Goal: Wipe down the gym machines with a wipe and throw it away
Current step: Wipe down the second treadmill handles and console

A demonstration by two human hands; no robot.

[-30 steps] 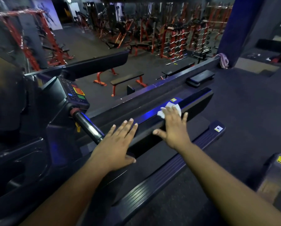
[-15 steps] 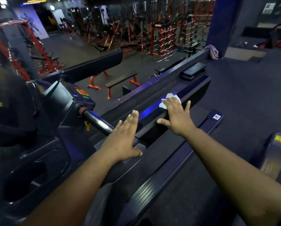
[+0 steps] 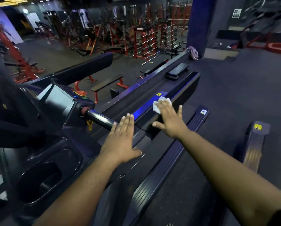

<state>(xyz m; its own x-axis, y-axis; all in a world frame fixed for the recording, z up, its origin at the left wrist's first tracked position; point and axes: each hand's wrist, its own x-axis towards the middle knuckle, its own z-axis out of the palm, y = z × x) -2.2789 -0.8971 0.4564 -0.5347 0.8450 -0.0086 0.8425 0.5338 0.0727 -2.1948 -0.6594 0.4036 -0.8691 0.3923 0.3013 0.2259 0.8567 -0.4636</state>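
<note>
Wipe (image 3: 162, 104) pressed under flat right hand (image 3: 170, 119); left hand (image 3: 121, 141) flat, empty; sticker (image 3: 158, 94) unreadable.

You see two hands: your left hand (image 3: 120, 141) and your right hand (image 3: 170, 119). You see one white wipe (image 3: 161, 104). You see three little yellow stickers: one sticker (image 3: 158, 94) by the wipe, one sticker (image 3: 203, 111) on the end of the long side rail (image 3: 169, 162), and one sticker (image 3: 258, 127) on the next machine. You see one control panel (image 3: 68, 97), one shiny handlebar (image 3: 100, 119), one cup holder (image 3: 43, 181) and one pink towel (image 3: 194, 52).
</note>
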